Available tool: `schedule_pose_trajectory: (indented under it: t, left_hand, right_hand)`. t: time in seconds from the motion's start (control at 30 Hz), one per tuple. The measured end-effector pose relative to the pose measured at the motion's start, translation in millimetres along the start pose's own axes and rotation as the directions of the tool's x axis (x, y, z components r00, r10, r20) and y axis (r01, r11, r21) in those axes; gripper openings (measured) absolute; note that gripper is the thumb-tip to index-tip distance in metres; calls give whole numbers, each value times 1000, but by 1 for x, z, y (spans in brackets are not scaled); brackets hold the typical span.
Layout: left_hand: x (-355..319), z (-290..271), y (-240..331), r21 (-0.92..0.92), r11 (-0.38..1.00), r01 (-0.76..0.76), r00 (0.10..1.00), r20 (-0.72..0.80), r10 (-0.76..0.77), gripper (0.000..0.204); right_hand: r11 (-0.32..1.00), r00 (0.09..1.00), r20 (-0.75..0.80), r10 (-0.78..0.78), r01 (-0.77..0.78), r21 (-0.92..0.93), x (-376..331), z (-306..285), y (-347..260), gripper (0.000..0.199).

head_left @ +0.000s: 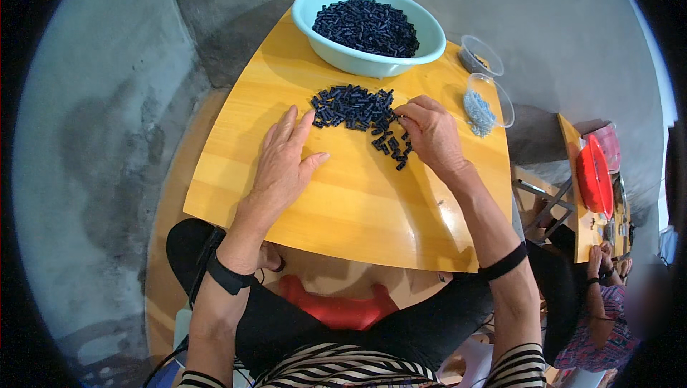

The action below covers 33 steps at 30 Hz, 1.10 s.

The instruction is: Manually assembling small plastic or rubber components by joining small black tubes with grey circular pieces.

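Note:
A loose pile of small black tube-shaped pieces [351,107] lies on the yellow tabletop [336,202], with several stragglers spread toward its right front. My left hand [286,155] rests at the left end of the pile, fingers stretched out and thumb apart, holding nothing. At the pile's right edge, my right hand [433,134] is closed in a pinch among the pieces. What sits between its fingertips is too small and covered to make out. Behind the pile stands a light blue basin [379,66] heaped with the same black pieces.
Right of the basin are a clear tub with pale blue bits [478,112] and another clear tub [483,51] with dark contents. A grey wall [544,1] rises behind the table. Farther right, a person works at another table holding a red basin [595,177].

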State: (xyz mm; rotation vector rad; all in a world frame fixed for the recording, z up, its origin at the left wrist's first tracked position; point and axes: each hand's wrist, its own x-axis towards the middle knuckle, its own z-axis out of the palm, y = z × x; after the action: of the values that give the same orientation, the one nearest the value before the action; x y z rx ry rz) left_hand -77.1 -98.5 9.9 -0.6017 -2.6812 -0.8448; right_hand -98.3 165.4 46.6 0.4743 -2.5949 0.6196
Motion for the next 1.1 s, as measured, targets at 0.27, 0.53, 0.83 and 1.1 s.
schedule_pose_trajectory:
  t: [0.27,0.53,0.83,1.1]
  left_hand:
    - [4,-38,23,-227,974,10,1000,-11,-13,66]
    - [1,-16,52,-224,963,-150,989,-26,148,67]
    - [-23,24,93,-270,920,-285,941,102,321,61]
    - [-33,32,101,-271,895,-354,910,122,397,47]
  right_hand:
    - [982,992,112,-61,80,-172,9,12,11,9]
    - [955,972,153,-180,210,-211,9,13,16,8]
    - [906,932,9,-363,355,-229,12,10,36,9]
    - [833,853,121,508,-522,183,-77,-66,-22,9]
